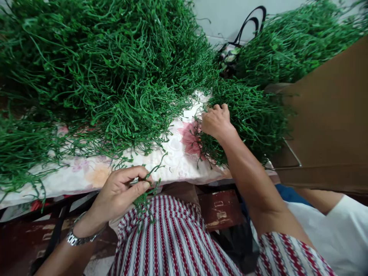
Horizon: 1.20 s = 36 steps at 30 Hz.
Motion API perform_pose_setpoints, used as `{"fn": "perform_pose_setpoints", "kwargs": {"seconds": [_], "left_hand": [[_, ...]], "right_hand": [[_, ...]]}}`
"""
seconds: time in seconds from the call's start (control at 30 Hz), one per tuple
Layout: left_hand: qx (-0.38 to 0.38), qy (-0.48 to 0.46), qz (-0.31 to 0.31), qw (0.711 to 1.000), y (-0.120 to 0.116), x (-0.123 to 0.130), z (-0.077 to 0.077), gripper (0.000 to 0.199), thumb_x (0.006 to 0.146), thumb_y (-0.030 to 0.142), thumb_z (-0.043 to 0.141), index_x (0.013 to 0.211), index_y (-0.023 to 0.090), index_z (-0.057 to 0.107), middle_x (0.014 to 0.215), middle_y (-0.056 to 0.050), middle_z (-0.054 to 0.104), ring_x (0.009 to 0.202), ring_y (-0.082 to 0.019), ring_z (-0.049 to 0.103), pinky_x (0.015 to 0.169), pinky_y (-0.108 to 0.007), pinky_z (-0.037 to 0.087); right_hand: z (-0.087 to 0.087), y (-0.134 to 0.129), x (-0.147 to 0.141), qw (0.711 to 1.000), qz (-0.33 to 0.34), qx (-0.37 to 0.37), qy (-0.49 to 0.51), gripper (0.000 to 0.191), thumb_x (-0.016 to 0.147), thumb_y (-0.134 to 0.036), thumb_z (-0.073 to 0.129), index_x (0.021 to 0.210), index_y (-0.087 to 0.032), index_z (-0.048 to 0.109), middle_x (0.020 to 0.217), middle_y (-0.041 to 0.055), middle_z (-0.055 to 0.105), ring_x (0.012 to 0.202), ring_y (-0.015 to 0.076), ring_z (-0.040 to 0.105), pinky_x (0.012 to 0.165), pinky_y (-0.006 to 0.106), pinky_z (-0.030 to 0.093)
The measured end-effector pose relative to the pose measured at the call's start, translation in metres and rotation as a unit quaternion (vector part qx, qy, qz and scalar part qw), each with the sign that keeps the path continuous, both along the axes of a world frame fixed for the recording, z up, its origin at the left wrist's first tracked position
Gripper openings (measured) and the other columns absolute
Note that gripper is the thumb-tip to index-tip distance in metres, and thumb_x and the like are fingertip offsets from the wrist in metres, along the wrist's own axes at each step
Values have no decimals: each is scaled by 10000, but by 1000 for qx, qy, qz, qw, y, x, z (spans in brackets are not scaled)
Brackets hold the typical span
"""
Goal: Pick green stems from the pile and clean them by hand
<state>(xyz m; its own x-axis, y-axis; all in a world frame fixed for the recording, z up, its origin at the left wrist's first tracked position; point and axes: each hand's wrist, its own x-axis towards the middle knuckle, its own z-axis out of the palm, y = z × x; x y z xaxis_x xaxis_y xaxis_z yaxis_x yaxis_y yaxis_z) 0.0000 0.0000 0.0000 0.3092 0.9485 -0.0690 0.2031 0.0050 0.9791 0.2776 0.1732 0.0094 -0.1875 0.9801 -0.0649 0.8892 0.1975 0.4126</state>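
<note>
My left hand point(123, 193) is closed in a pinch, thumb against forefinger, on a few thin green artificial plant stems point(143, 201). Their branched tips stick up past the fingers and also hang below them, over my striped clothing. At the left edge of a smaller heap of the same stems point(250, 119), my right hand point(217, 119) rests with its fingers curled downward. What lies under those fingers is hidden. A much larger heap of green stems point(123, 65) covers the left and back of the table.
A floral cloth point(172, 161) covers the table, with loose stems scattered near its front edge. At right a brown cardboard sheet or box point(330, 115) stands beside the smaller heap. A dark-handled bag point(230, 53) sits behind. Another person's white clothing point(324, 230) shows at lower right.
</note>
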Motion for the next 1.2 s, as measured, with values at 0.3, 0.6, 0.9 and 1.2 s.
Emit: {"fn": "perform_pose_setpoints", "kwargs": {"seconds": [0.3,0.6,0.9,1.2], "left_hand": [[-6,-67,47,997,-2,-5,0,45,799,209,621,813,209,664,735,8,623,680,-94,535,609,-177,400],[-7,-276,186,943,17,14,8,42,696,168,702,712,177,664,699,7,586,586,-97,531,593,-231,441],[-64,-297,213,929,25,26,5,86,641,166,753,689,170,681,733,1,668,669,-86,575,667,-186,464],[-29,-240,219,945,15,21,-2,95,659,205,731,649,167,645,731,-2,552,728,-114,503,694,-216,426]], "right_hand": [[22,-30,0,996,48,57,45,229,793,-143,433,764,-55,642,838,165,640,889,277,553,844,418,324],[21,-92,-42,846,298,-93,432,244,907,-236,429,1022,-144,624,964,76,672,878,166,608,785,292,453],[-12,-126,-99,662,293,-123,679,113,876,-198,501,851,-140,594,721,16,576,672,99,532,647,230,438],[-22,-134,-102,637,243,-162,713,104,855,-222,530,906,-142,574,799,27,585,746,105,544,711,234,444]]}}
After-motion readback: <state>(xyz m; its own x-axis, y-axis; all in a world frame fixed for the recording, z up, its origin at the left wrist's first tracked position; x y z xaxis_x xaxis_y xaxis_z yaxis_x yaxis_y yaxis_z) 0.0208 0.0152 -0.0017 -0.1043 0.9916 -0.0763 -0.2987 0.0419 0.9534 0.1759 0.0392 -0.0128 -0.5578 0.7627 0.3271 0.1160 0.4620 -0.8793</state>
